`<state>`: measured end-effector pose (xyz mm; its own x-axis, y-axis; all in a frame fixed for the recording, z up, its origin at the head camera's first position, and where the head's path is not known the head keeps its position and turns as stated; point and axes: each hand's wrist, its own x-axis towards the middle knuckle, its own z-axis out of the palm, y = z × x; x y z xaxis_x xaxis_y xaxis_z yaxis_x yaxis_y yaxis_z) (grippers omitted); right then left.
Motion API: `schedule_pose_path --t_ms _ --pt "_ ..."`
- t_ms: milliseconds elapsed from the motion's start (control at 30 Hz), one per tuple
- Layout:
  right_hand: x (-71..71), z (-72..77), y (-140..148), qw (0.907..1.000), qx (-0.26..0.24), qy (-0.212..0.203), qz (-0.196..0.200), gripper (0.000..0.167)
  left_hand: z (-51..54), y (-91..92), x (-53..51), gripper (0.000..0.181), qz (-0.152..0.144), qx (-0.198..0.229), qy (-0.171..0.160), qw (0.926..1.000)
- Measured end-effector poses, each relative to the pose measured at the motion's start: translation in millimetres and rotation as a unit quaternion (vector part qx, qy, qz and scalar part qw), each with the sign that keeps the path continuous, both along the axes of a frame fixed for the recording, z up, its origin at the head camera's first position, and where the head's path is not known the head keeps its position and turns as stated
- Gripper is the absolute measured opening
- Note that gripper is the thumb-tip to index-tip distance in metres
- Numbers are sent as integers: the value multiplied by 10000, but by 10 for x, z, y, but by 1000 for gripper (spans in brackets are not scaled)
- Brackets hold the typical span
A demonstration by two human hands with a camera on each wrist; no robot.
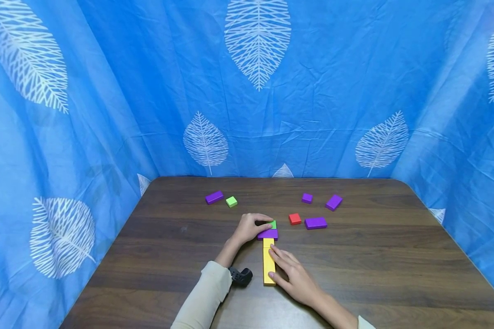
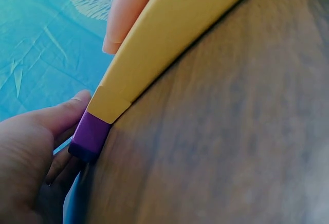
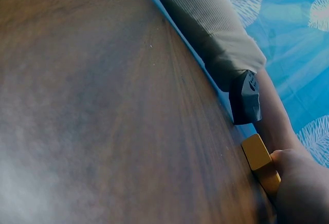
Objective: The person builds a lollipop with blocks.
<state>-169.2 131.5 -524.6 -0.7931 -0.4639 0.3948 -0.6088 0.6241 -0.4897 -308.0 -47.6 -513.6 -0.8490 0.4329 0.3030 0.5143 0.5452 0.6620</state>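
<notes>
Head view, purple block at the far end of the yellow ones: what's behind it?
A green block, partly visible. The left hand covers the rest; its full extent can't be seen.

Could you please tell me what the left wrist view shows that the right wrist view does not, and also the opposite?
Only the left wrist view shows the purple block, the small yellow block next to it, and the left hand beside them.

Only the right wrist view shows the left arm's sleeve and the black device at its wrist.

Both share the long yellow block, part of the right hand against it, the wood-grain table and the blue curtain with white leaves.
</notes>
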Motion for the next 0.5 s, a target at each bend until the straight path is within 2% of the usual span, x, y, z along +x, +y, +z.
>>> schedule_pose_path --t_ms 333,400,500 --pt "-7 -1 0 10000 62 52 -35 55 -22 -26 -10 26 -146 213 199 9995" --pt "-11 -7 -2 9999 55 126 -29 55 -29 -50 -18 26 -106 301 158 9994" --pt "-16 -13 -7 9999 42 110 -9 54 -25 -109 -40 26 117 476 132 9987"
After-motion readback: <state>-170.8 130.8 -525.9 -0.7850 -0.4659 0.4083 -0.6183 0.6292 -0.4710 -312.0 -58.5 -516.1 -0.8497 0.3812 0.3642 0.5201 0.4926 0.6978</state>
